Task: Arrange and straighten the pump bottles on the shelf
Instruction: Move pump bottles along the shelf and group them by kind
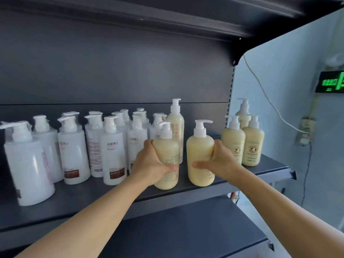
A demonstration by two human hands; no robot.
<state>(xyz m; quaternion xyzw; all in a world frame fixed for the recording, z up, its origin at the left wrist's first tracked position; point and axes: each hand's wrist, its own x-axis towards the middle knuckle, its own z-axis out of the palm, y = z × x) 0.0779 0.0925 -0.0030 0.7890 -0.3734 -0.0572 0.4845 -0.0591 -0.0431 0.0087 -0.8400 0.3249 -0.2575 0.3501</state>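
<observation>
Two cream-yellow pump bottles stand upright near the front of the dark shelf [195, 185]. My left hand [149, 162] grips the left yellow bottle [167, 151] from its left side, thumb across the front. My right hand [221, 161] grips the right yellow bottle [200, 151] from its right side, thumb across the front. A taller pale bottle [176, 121] stands just behind them. Three more yellow bottles [251, 144] stand together at the shelf's right end. Several white pump bottles [111, 146] fill the left half of the shelf.
The shelf above [167, 19] overhangs the bottles. A lower dark shelf [186, 229] juts out below my arms. To the right are a pale wall, a white cable [268, 97], a wall socket [305, 133] and a green lit sign [331, 82].
</observation>
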